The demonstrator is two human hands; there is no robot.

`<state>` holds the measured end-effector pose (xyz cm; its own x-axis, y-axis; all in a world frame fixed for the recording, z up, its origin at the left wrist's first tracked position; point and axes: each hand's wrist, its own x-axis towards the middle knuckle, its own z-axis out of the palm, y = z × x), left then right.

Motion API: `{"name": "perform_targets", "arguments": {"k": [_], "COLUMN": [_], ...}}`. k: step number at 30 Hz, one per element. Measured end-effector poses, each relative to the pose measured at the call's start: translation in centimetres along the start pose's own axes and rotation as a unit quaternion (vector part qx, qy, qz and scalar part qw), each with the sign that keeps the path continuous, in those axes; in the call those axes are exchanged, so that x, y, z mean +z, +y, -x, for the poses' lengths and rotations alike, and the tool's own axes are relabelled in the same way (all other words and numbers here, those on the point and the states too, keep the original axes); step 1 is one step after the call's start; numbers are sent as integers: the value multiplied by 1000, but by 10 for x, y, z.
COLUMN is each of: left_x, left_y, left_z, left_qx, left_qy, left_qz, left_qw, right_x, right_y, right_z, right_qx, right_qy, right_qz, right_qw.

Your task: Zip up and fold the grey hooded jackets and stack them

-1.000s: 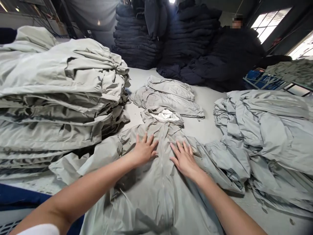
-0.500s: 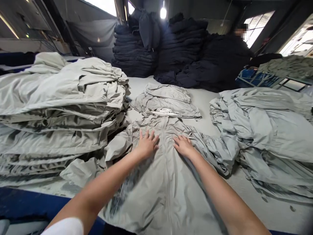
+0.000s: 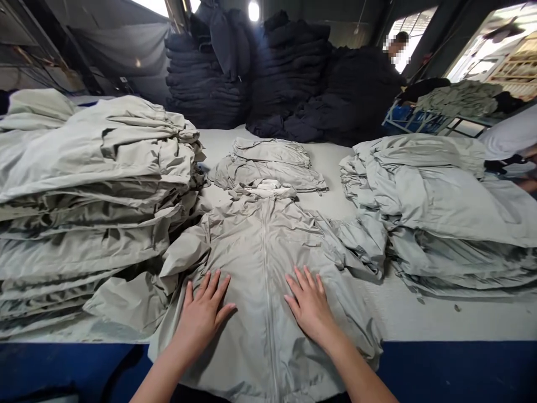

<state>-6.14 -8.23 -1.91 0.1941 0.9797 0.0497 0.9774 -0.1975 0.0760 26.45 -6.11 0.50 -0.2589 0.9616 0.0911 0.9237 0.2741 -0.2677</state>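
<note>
At seven o'clock, the left hand (image 3: 200, 314) lies flat, spread wide, grasping nothing; at five, the right hand (image 3: 311, 308) does likewise. Both rest on the jacket (image 3: 262, 291), front up at six. Beyond it, folded garments (image 3: 268, 165) at twelve; further out, left pile (image 3: 96, 196) at nine, right pile (image 3: 436, 196) at three, dark stacks (image 3: 289, 70) behind at twelve!

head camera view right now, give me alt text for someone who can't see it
A person's left hand and right hand rest with fingers spread on a pale grey jacket, one on each side of its front zip. The jacket lies on a pale table between a left pile and a right pile of similar garments, with dark stacks behind.
</note>
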Motion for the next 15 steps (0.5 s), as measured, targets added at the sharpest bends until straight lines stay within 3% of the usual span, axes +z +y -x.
{"name": "perform_targets", "arguments": {"k": [2, 4, 6, 8, 12, 15], "left_x": [5, 11, 16, 19, 18, 18], "left_y": [9, 16, 20, 22, 25, 24], "left_z": [5, 12, 18, 21, 20, 19], "left_qx": [6, 15, 18, 20, 15, 10], "left_qy": [10, 27, 43, 52, 49, 43], "left_qz": [0, -5, -10, -12, -5, 21], "left_qw": [1000, 1000, 999, 998, 999, 999], "right_x": [-14, -32, -52, -69, -90, -97], "right_y": [14, 37, 63, 88, 126, 151], "right_z": [-1, -5, -11, -19, -41, -56], "right_qx": [8, 59, 143, 232, 359, 398], "right_qy": [41, 134, 238, 300, 296, 318], "right_qz": [-29, -27, 2, 26, 4, -112], "right_qw": [999, 989, 961, 925, 885, 853]}}
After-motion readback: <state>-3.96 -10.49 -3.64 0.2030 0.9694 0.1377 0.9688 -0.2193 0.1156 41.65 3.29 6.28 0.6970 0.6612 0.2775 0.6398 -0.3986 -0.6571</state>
